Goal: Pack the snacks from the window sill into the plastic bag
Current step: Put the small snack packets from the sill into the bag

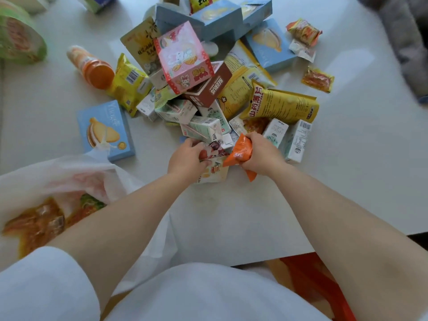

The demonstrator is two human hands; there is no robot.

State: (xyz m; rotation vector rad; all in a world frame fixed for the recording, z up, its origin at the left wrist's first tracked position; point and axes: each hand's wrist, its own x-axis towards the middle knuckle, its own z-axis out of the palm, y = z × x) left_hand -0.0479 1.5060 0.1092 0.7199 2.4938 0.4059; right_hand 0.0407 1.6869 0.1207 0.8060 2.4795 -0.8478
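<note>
A heap of snacks covers the white window sill (pixel 347 158): blue biscuit boxes, a pink rabbit box (pixel 183 59), a brown box (pixel 208 86), yellow bags and small drink cartons. My right hand (pixel 261 151) grips an orange snack packet (pixel 240 151) at the heap's near edge. My left hand (pixel 187 158) grips a small white packet with fruit pictures (pixel 213 165) beside it. The translucent white plastic bag (pixel 76 179) lies open at the lower left, with orange packets (pixel 37 223) inside.
A blue biscuit box (pixel 104 130) lies apart, left of the heap, near the bag's mouth. An orange-capped bottle (pixel 92 68) and a green bowl (pixel 20 38) sit at the far left. Loose small packets (pixel 317 78) lie at the right. A red object (pixel 312 281) shows below the sill edge.
</note>
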